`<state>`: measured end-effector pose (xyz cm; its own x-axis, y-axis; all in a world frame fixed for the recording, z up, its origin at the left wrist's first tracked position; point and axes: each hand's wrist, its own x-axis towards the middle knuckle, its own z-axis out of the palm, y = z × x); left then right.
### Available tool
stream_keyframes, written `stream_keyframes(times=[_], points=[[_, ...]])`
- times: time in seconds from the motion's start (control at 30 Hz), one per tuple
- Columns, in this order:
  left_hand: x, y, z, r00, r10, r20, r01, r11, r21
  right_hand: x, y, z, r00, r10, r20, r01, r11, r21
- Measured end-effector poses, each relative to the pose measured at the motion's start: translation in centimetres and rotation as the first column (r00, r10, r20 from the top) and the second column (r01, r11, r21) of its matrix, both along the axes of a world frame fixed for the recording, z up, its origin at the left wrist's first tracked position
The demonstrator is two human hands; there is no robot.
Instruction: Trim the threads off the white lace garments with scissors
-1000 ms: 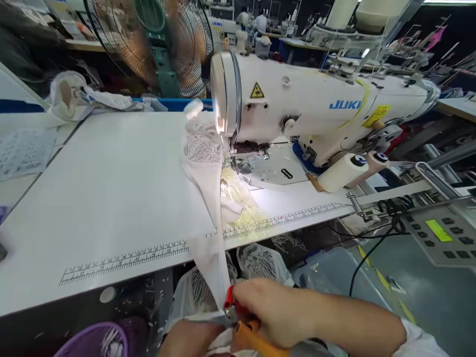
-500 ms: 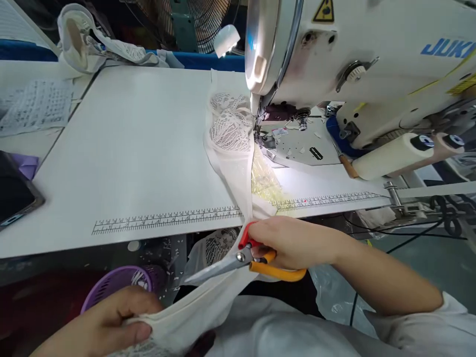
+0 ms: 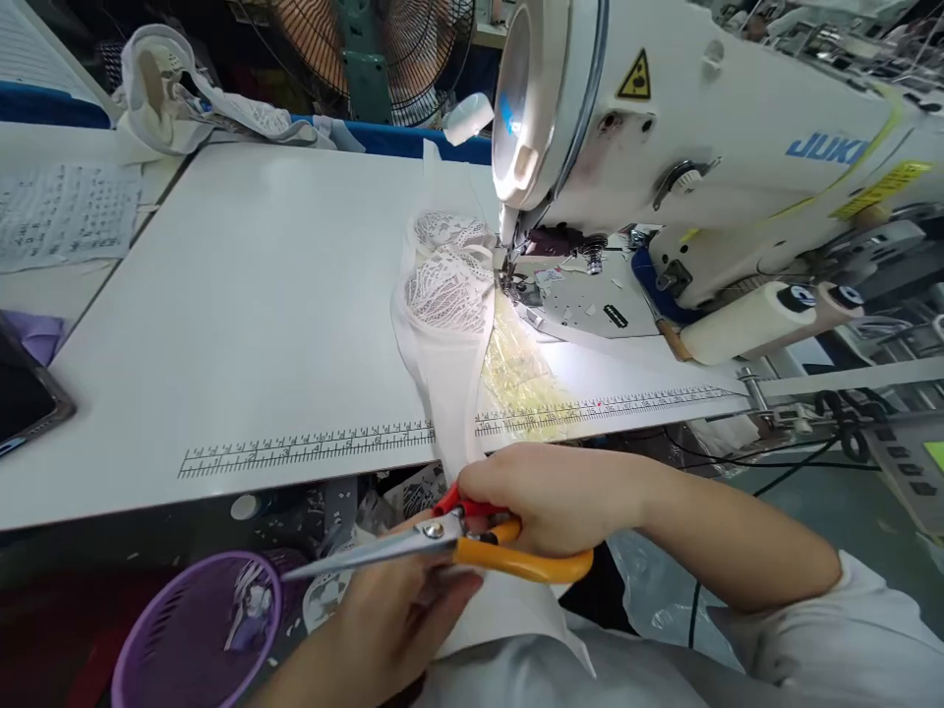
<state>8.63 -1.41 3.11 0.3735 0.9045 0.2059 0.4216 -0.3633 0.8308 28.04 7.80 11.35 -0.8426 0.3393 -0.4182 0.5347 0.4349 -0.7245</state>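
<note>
White, limp fabric (image 3: 508,615) lies against the curled left hand (image 3: 394,615), nearest; whether it pinches the cloth, I cannot tell. Just beyond, the right hand (image 3: 550,497) is wrapped round the handles of the scissors (image 3: 439,536), rigid and likely heavier. The lace garment (image 3: 449,349) drapes over the tabletop's (image 3: 280,295) front edge, reaching back beside the sewing machine (image 3: 708,128); probably light, soft, snag-prone at the lace, best held by its plain band (image 3: 451,418).

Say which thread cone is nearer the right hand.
The cream thread cone, in front; the beige thread cone sits behind it, partly hidden, farther from the right hand.
</note>
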Motion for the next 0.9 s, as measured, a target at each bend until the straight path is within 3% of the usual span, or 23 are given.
stream_keyframes(times=[0.1,0.17,0.27,0.37,0.5,0.9], points=[[1.3,0.5,0.3,0.995,0.084,0.062,-0.078,0.993,-0.094,0.2,0.3,-0.4,0.999,-0.004,0.048,0.001,0.998,0.065],[1.8,0.8,0.7,0.988,0.120,0.102,-0.086,0.954,-0.289,0.3,0.5,-0.5,0.998,0.008,0.059,-0.014,0.995,0.099],[2.1,1.0,1.6,0.938,0.279,0.207,-0.117,0.816,-0.566,0.5,0.9,-0.4,0.999,-0.001,0.052,-0.006,0.990,0.139],[2.3,1.0,2.3,0.831,0.456,0.320,-0.095,0.681,-0.726,0.6,1.5,-0.2,1.000,-0.022,0.008,0.021,0.989,0.147],[2.5,1.2,2.3,0.767,0.518,0.379,-0.023,0.613,-0.790,0.6,2.1,-0.1,0.996,0.000,-0.084,0.010,0.993,0.115],[2.9,1.4,1.9,0.706,0.634,0.316,-0.140,0.563,-0.814,0.2,2.7,-0.2,0.991,0.059,-0.120,-0.045,0.992,0.118]])
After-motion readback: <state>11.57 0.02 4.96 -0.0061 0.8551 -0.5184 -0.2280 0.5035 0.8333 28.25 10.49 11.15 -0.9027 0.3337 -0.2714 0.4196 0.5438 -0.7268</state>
